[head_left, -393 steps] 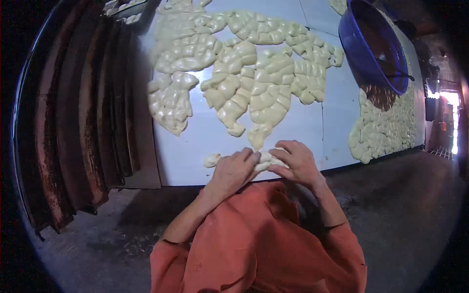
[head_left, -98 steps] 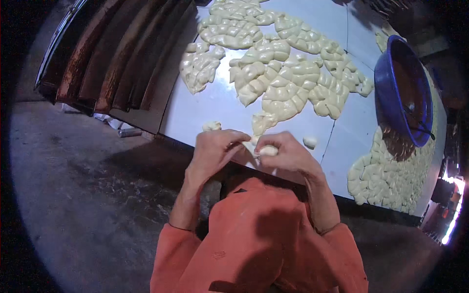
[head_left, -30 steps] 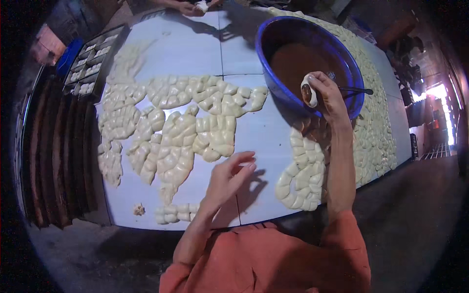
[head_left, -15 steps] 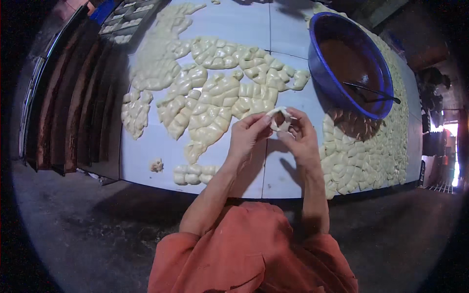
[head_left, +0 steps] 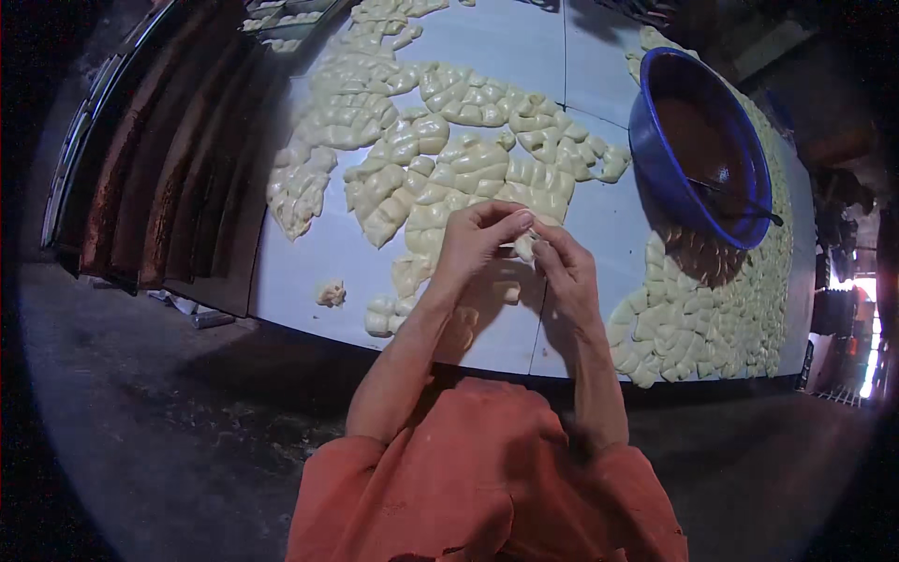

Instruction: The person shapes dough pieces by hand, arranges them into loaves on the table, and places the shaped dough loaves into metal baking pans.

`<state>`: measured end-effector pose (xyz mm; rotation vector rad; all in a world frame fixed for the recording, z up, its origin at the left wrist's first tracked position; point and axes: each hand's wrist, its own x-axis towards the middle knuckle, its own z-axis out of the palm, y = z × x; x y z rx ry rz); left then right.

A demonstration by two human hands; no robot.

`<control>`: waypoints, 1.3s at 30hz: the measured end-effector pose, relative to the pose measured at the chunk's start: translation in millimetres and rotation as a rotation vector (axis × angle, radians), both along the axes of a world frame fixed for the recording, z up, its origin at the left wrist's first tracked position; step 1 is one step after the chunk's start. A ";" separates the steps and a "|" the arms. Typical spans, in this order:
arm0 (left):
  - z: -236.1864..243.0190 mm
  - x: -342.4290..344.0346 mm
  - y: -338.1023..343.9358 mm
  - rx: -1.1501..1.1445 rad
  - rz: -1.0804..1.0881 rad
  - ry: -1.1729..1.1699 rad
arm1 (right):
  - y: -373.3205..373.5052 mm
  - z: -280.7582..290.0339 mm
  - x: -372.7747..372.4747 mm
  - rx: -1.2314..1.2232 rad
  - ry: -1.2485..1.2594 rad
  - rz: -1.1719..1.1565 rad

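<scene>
A small piece of pale dough [head_left: 525, 247] is pinched between my two hands above the white table [head_left: 599, 245]. My left hand [head_left: 482, 245] grips its left edge with thumb and fingers. From the right, my right hand [head_left: 566, 266] closes its fingertips on the same piece. The brown filling inside it hardly shows now; fingers cover much of the dough. Beyond my hands spread shiny pale dough pieces [head_left: 473, 169], packed side by side. A few more dough pieces [head_left: 382, 317] lie by my left forearm.
A blue basin [head_left: 644, 140] of brown filling [head_left: 698, 140] stands at the right, with a dark-handled utensil [head_left: 740, 214] in it. More dough pieces [head_left: 693, 314] cover the table's right side. A small lump [head_left: 331, 293] lies front left. Dark trays [head_left: 173, 187] stand upright at the left.
The opening in the dough has been pinched together, and the brown filling has gone mostly out of sight. My fingers are closer together. The view has shifted slightly left.
</scene>
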<state>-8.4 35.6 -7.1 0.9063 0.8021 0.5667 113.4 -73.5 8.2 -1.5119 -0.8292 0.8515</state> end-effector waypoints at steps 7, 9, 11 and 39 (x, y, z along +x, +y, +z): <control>18.9 -11.6 -12.3 0.108 -0.088 -0.026 | -2.0 -25.8 6.4 0.243 0.095 0.049; 8.7 -15.0 -9.8 0.101 -0.099 -0.038 | 0.8 -29.1 3.1 0.269 0.105 0.012; 5.4 -16.1 -7.7 0.108 -0.137 -0.036 | 4.0 -33.9 -2.8 0.290 0.165 -0.051; -3.0 -101.2 -0.5 0.269 0.001 0.426 | -27.7 -33.9 -11.6 -0.146 -0.824 0.406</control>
